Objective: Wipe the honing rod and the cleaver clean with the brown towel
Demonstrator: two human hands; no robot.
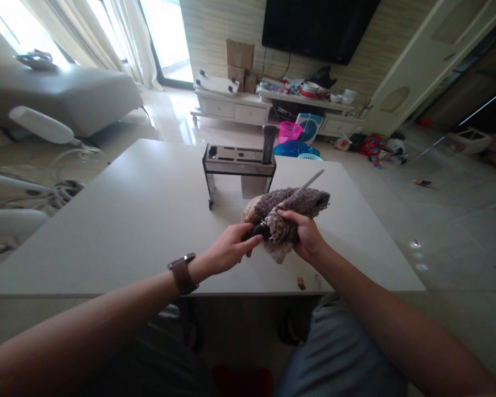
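Note:
My left hand (240,241), with a watch on its wrist, is closed around the black handle (259,230) of a slim tool. Its pale, narrow tip (313,180) sticks out beyond a cloth; whether it is a knife or a sharpening steel I cannot tell. My right hand (308,234) grips the grey-brown fluffy cloth (284,218), thumb on top, folded around the tool's middle. Just behind the cloth, a knife block (235,160) stands upright on the white table (149,220). A cleaver (268,143) sits in its right slot, blade hanging down inside.
Small stickers (301,283) mark the table's front edge. A white chair (41,124) and cables are at the left. Beyond the table are a pink basket (290,132), a low TV cabinet (231,107) with bowls and boxes, and bags (372,146) on the floor.

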